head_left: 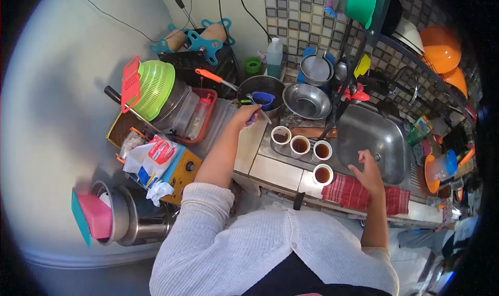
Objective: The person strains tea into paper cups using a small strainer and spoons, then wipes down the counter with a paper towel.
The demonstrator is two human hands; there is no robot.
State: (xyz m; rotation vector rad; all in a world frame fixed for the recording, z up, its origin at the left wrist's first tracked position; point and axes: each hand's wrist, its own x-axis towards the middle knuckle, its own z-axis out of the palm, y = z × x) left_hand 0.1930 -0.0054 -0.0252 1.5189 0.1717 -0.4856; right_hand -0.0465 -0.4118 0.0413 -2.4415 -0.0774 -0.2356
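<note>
My left hand [246,116] is closed around a small blue-handled utensil [252,120]; a pale, thin part of it juts toward the cups, and its exact kind is hard to make out. Just beyond that hand, a blue scoop-like bowl [263,100] rests in a dark pot [254,84]. Several white cups of brown liquid stand on the counter between my hands, among them a left cup [281,135], a middle cup [300,145] and a front cup [323,175]. My right hand [368,174] hangs open at the sink's near edge, thumb and fingers apart, holding nothing.
A metal sink [371,134] lies on the right, with a red checked cloth [353,192] along the counter edge. Behind the cups sits a metal bowl [306,101]. To the left are a red-rimmed bin [200,116] and a green colander [150,90]. A dish rack [382,20] overhangs the sink.
</note>
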